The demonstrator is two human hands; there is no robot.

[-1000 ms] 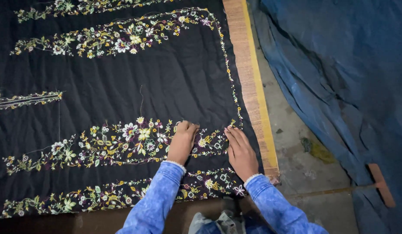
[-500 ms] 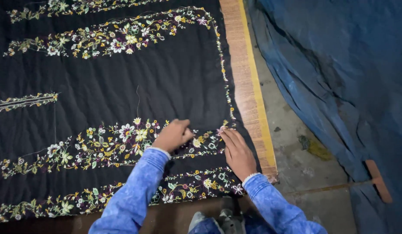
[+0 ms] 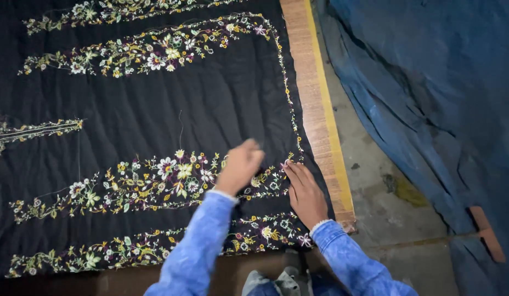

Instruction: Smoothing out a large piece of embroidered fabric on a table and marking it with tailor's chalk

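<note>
We are working on the black embroidered cloth (image 3: 156, 126), spread flat beside the wooden board edge (image 3: 315, 109). Our left hand (image 3: 239, 164) is curling loosely over the floral band, grasping nothing; our right hand (image 3: 305, 192), nearer that edge, is pressing flat. The cloth looks soft and light, best pinched at its border.

Matt black embroidered cloth (image 3: 210, 109); rough wooden frame edge (image 3: 312, 104); crumpled blue tarpaulin (image 3: 441, 98)
</note>
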